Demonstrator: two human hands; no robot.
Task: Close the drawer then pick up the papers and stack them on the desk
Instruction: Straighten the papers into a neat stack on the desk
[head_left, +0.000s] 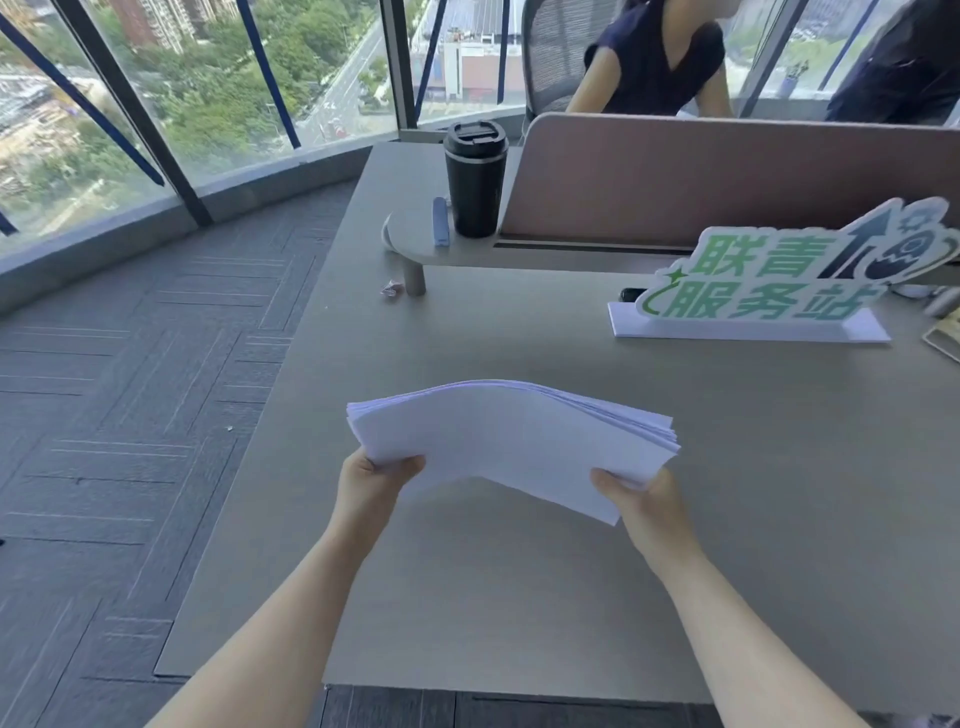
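Note:
A thick stack of white papers hangs above the middle of the grey desk, bowed upward in its centre. My left hand grips the stack's near left corner. My right hand grips its near right corner. Both thumbs lie on top of the sheets. The stack's far edge is fanned slightly on the right. No drawer is in view.
A black travel mug and a blue stapler stand on a raised shelf at the back. A green and white sign sits back right before a divider; a person sits beyond. Carpet lies left.

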